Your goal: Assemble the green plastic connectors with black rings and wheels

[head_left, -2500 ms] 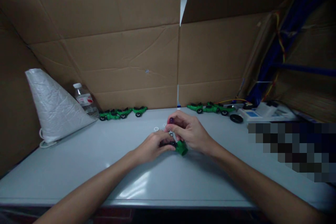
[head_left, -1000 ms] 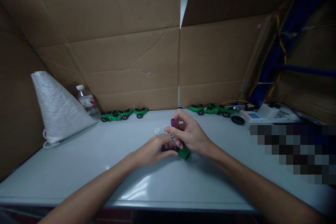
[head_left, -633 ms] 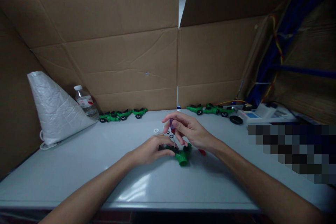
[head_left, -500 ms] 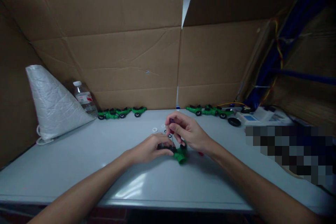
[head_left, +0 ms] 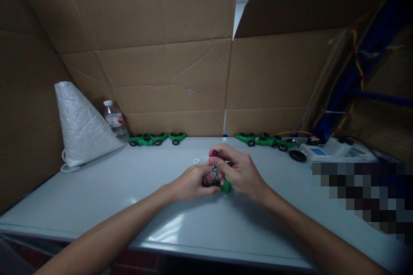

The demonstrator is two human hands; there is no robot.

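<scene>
My left hand (head_left: 190,184) is closed around a small green toy car (head_left: 226,186) with black parts, near the middle of the table. Fingers of both hands hide most of the car; its green end shows between them. My right hand (head_left: 241,172) pinches the dark red handle of a screwdriver (head_left: 215,154), held upright above the car. The thin shaft points down at the car, and its tip is hidden among my fingers. Just behind my hands lies a white ring (head_left: 196,161), with a smaller white ring (head_left: 207,157) beside it.
Several green toy cars (head_left: 157,139) line the back left, and more green toy cars (head_left: 264,141) the back right, near a black ring (head_left: 297,156). A water bottle (head_left: 115,121) and a silvery bag (head_left: 84,131) stand left. Cardboard walls (head_left: 167,73) enclose the table (head_left: 97,206).
The view has shifted, so the scene sits further right. My hands have drawn closer together, and the toy car is tilted differently, with more of it covered. The screwdriver stays in my right hand.
</scene>
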